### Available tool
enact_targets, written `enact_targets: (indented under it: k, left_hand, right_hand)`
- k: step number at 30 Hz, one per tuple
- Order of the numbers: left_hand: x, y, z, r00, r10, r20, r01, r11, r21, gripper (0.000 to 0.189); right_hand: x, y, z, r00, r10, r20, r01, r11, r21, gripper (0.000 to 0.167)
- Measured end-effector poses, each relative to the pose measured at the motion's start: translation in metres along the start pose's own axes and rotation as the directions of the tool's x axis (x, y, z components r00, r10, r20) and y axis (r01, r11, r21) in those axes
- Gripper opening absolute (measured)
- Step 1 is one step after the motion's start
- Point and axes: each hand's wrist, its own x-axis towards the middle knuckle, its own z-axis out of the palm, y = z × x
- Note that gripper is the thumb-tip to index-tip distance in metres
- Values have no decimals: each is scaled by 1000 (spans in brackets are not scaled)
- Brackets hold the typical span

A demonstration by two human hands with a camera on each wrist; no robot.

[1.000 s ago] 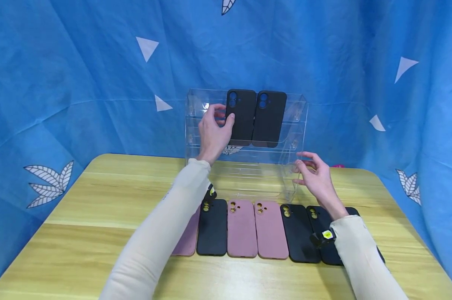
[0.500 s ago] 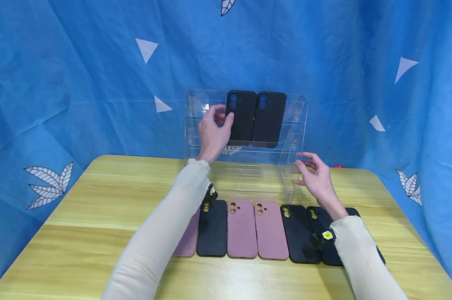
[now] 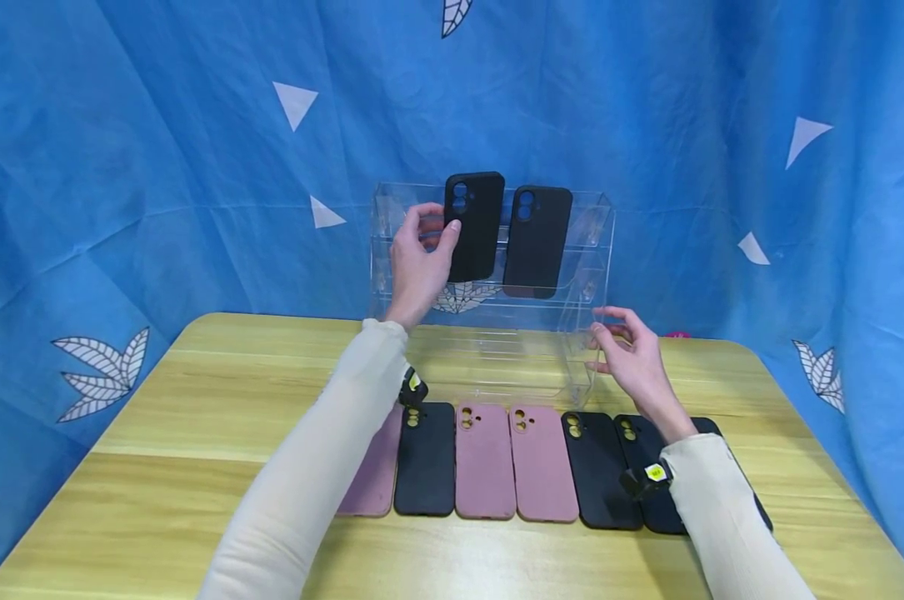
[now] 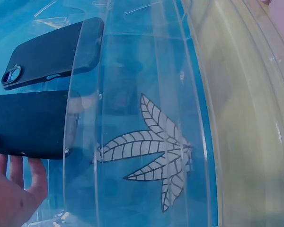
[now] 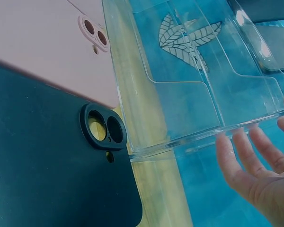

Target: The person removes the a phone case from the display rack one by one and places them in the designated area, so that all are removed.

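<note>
My left hand pinches a black phone case by its left edge, thumb on the front. The case stands upright, slightly tilted, at the upper tier of a clear tiered display rack. To its right, a second black phone case leans in the same tier, apart from it. In the left wrist view the held case shows the left hand at its lower edge. My right hand touches the rack's right side with extended, lightly bent fingers; in the right wrist view their fingertips meet the clear side panel.
Before the rack, a row of phone cases lies on the wooden table: pink cases and black cases. My forearms partly cover the row's ends. A blue patterned curtain hangs behind.
My left hand has lifted the left black case a little and moved it left, opening a gap to the other case. My right hand stays at the rack's side.
</note>
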Motion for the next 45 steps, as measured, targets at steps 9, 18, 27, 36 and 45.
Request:
enact_targets:
  k: [9,18,27,36,45]
  left_hand:
    - [-3,2,-5,999,27,30,-24,995,-98,35]
    - [-13,1,-11,995,80,54,-70,984,-162,41]
    - [-24,-6,-22,994,56,89,-39,983,-181,42]
    - [-35,-14,-37,992,33,121,-11,983,-181,42]
    - [-48,-23,-55,988,-4,153,31,984,-173,42]
  right_hand:
    - [1,1,1,1000,7,-5,-7,1000,-4,50]
    - [1,2,2,1000,2,-7,-2,1000,0,50]
    - [1,1,2,1000,-5,-5,5,1000,-4,50]
    - [2,1,3,1000,-6,-9,6,1000,-7,49]
    - [2,0,3,1000,-5,-11,4,1000,-15,50]
